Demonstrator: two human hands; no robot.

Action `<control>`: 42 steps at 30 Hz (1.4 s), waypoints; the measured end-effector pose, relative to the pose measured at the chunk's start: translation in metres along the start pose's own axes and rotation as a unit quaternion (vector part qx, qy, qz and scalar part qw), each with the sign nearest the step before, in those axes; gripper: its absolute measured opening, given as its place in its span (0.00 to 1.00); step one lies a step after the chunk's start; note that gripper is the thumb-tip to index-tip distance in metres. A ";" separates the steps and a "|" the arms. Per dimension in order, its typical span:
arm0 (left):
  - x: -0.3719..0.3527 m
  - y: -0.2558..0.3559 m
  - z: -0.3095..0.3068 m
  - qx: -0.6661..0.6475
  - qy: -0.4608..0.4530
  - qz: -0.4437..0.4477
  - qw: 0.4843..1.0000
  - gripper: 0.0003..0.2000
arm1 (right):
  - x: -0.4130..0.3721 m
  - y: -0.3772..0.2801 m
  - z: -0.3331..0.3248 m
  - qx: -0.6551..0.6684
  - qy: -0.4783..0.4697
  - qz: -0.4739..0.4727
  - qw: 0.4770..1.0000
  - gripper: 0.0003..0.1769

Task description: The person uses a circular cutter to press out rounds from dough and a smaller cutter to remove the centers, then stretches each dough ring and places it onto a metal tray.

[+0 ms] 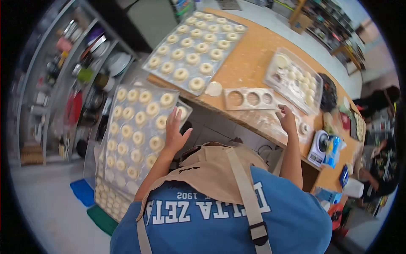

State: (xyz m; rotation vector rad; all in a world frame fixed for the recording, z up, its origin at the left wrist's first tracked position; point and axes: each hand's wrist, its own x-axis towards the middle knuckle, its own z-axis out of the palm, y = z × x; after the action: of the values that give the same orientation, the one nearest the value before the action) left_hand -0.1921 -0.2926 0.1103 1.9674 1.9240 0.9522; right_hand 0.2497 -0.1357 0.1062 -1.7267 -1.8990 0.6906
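My left hand (pixel 174 130) is open, its fingers stretched along the right edge of a tray (pixel 167 89) of ring-shaped doughs (pixel 138 137) and its thumb spread away. Over the table's near edge, my right hand (pixel 287 120) has loosely bent fingers held apart, with nothing seen in them. Just beyond it lies a pale board with round holes (pixel 261 108) on the floured wooden table (pixel 258 46). A small round piece of dough (pixel 304 128) sits to the right of that hand. A flat dough disc (pixel 214 89) lies left of the board.
Another tray (pixel 207 57) of dough rings covers the table's left end. A plastic box (pixel 292 80) holds dough balls. A scale (pixel 319 147) and a blue packet (pixel 334 151) stand at right. Shelves with kitchenware (pixel 67 84) line the left. Another person (pixel 382 169) is at the far right.
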 end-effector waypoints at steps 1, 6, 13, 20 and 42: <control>0.007 0.008 0.010 -0.006 -0.013 0.012 1.000 0.41 | 0.003 0.019 -0.015 -0.009 0.024 0.015 1.000 0.20; 0.042 0.052 0.056 -0.019 -0.045 0.032 0.998 0.40 | 0.049 0.106 -0.077 -0.060 0.117 0.042 0.990 0.20; 0.080 0.110 0.116 -0.004 -0.085 0.042 0.995 0.41 | 0.164 0.203 -0.102 -0.152 0.079 0.078 0.982 0.22; 0.096 0.133 0.148 0.015 -0.105 0.027 0.994 0.42 | 0.237 0.219 -0.081 -0.208 -0.026 0.164 0.964 0.21; 0.177 0.080 0.191 0.150 -0.355 0.053 0.921 0.55 | 0.089 0.120 -0.078 0.415 -0.164 0.181 0.877 0.20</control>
State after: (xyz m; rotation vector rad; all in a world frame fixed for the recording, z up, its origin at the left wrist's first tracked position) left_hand -0.0286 -0.0802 0.0611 2.1721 1.5954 -0.0886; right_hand 0.3828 -0.0341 0.0886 -1.4189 -1.1307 1.7295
